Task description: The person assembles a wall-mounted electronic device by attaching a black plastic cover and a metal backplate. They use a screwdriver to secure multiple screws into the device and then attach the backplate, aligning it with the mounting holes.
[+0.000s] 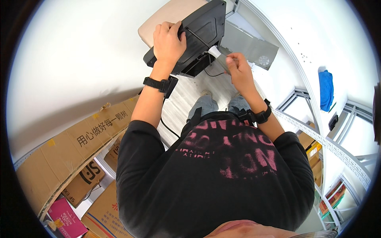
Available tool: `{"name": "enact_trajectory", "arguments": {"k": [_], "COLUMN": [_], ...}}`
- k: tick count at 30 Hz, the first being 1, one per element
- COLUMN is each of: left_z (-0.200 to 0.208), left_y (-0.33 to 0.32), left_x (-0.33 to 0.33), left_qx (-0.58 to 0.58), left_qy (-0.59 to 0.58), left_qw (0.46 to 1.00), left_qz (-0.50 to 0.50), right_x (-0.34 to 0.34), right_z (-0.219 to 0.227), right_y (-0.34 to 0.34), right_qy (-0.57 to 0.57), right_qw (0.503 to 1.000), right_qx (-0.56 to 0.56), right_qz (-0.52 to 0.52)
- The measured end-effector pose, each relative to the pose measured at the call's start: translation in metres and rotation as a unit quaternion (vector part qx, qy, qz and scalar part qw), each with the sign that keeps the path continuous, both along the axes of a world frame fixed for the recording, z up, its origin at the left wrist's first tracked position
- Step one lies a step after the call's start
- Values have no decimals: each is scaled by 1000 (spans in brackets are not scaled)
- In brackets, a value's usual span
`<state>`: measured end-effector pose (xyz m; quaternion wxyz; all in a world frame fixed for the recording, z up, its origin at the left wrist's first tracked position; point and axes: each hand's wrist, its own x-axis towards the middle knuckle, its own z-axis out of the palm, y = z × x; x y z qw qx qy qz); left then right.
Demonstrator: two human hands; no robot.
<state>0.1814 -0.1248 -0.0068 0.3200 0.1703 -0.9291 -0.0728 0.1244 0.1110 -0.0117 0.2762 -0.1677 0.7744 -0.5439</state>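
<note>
At the top middle, a black moulded plastic panel (204, 29) stands tilted, with a beige rounded part (168, 18) behind it. My left hand (170, 41) is closed over the panel's upper edge, fingers curled and thumb toward its face. A dark rod runs down across the panel from beside that hand. To the right, my right hand (240, 69) is closed on a brush-like tool (222, 60) with a grey body and a white flared end. That white end is close to the panel's lower right; whether it touches cannot be made out. A thin black cable hangs below.
Beyond my right hand is a grey metal panel (254, 45) with a round vent. White shelving (329, 144) curves along the right, with a blue cloth (326, 90) on it. Cardboard boxes (105, 214) and a long cardboard strip (71, 146) stand at left. My feet are on pale flooring (178, 99).
</note>
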Motion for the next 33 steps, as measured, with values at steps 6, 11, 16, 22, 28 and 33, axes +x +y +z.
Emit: {"name": "enact_trajectory", "arguments": {"k": [6,11,16,22,28,33], "left_z": [0,-2,-3,0,0,-1], "left_y": [2,1,1,5,6,6], "left_x": [0,0,1,2,3,2], "left_qx": [-1,-5,-10,-12,-18,-15], "left_qy": [9,24,23,23,19,21], "left_qw": [1000,1000,1000,1000,1000,1000], "left_qz": [-4,-8,-7,-8,-7,-8], "right_x": [1,0,4,4,-4,8], "right_z": [-19,-9,0,-21,-2,-15], "right_y": [3,6,2,7,8,5], "right_qy": [117,-73,71,92,-143,170], "right_qw": [993,996,997,994,989,984], "right_qx": [-22,-36,-20,-51,-37,-50], "right_qz": [-16,-46,-18,-34,-23,-7]}}
